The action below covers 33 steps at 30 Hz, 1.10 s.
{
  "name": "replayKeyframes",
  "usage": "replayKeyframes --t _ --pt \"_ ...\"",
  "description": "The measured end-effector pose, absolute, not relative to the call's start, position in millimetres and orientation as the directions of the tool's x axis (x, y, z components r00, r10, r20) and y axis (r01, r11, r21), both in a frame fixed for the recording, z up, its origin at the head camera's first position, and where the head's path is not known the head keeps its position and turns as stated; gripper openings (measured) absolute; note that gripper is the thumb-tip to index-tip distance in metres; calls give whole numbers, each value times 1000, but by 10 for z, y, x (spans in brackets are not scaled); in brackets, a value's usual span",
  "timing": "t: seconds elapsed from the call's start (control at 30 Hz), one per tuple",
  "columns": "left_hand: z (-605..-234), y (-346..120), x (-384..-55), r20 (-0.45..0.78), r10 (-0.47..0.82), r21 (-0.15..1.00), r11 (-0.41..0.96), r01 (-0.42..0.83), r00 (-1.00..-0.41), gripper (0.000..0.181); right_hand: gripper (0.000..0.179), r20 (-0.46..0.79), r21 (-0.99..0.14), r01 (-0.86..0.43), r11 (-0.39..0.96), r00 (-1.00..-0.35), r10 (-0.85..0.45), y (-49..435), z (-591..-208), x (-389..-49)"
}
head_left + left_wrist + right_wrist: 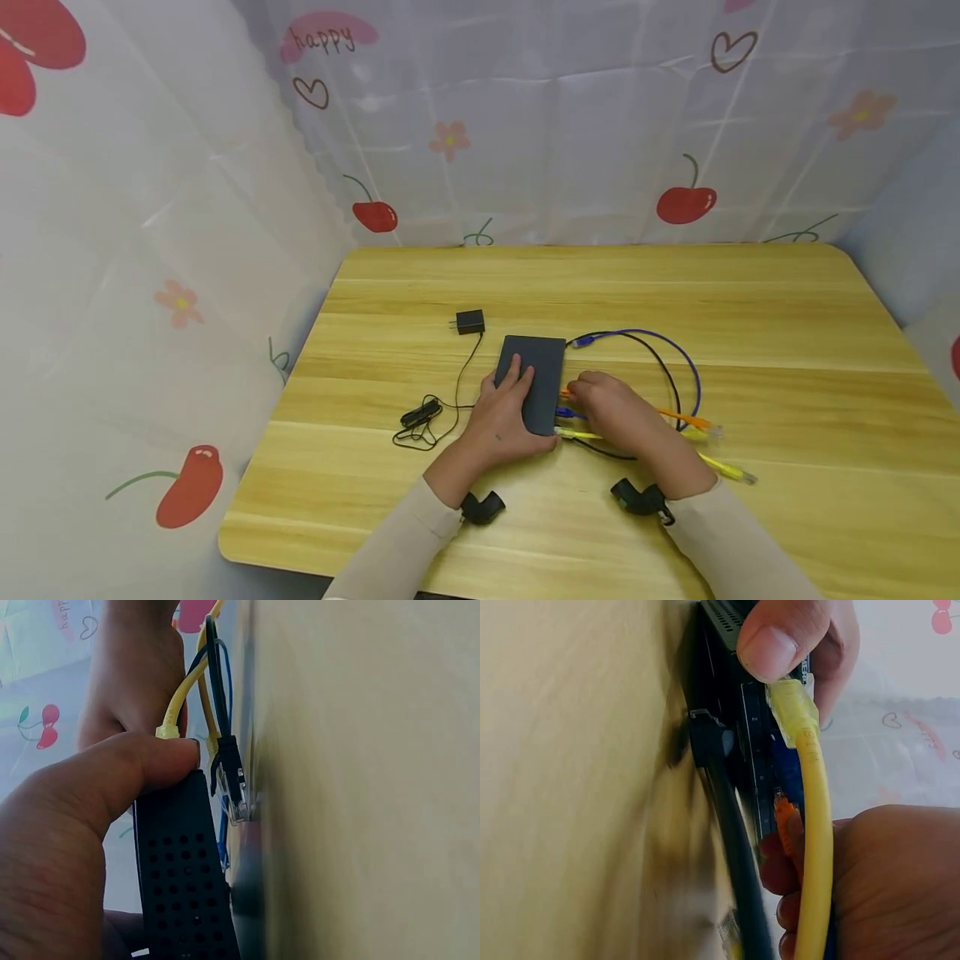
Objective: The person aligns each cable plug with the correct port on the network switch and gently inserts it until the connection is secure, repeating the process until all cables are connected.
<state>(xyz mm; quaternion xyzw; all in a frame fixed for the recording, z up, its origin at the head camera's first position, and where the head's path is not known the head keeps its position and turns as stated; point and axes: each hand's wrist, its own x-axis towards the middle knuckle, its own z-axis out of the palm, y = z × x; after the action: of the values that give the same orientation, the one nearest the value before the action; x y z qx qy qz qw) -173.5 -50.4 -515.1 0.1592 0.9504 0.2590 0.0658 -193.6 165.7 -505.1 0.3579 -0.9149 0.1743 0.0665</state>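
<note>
A flat black network switch (pixel 543 400) lies on the table, with several cable plugs along its right side. My left hand (pixel 506 417) holds it, fingers spread over the top and thumb at the near corner, beside a yellow cable's plug (pixel 793 709). At the port side, my right hand (pixel 618 408) pinches an orange network cable's plug (pixel 786 821) at a port. A blue plug (pixel 566 412) sits between the orange and yellow ones. In the left wrist view, a black cable plug (pixel 232 776) hangs near the thumb, close to the table.
A black power adapter (pixel 470 322) lies behind and left, its thin cord running to a bundled coil (pixel 422 414). Loose blue cable (pixel 693 367) and black cable (pixel 667 379) loop behind my right hand. Loose orange (pixel 701 422) and yellow (pixel 727 469) cable ends lie by the right forearm.
</note>
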Motion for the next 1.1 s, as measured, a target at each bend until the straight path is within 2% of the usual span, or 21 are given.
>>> replayKeyframes --t 0.17,0.27,0.43,0.57,0.7,0.9,1.03,1.1 --pt "-5148 -513 -1746 -40 344 515 812 276 -938 112 7 224 -301 -667 682 -744 -629 1648 -5056 -1944" --pt "-5150 -498 -1744 -45 344 518 811 273 -938 112 13 192 -369 -623 690 -777 -599 1709 -5003 -1950" --pt "-5137 -483 -1739 -54 340 519 813 265 -939 112 17 125 -431 -474 768 -874 -469 1954 -4837 -1967" --pt "-5129 -496 -1737 -60 335 506 822 260 -940 112 16 8 -435 -362 824 -917 -399 2117 -4749 -1974" --pt "-5141 -514 -1737 -61 334 498 827 262 -940 113 21 -80 -449 -320 834 -915 -394 2158 -4736 -1986" --pt "-5170 -517 -1737 -40 336 491 827 274 -941 113 9 -128 -459 -349 817 -884 -449 2101 -4780 -2005" --pt "-5179 -511 -1740 -29 336 478 832 282 -941 113 27 -126 -447 -389 805 -864 -488 2042 -4799 -2008" --pt "-5181 -514 -1740 -30 337 473 834 284 -941 113 35 -111 -422 -390 818 -874 -474 2010 -4810 -2006"
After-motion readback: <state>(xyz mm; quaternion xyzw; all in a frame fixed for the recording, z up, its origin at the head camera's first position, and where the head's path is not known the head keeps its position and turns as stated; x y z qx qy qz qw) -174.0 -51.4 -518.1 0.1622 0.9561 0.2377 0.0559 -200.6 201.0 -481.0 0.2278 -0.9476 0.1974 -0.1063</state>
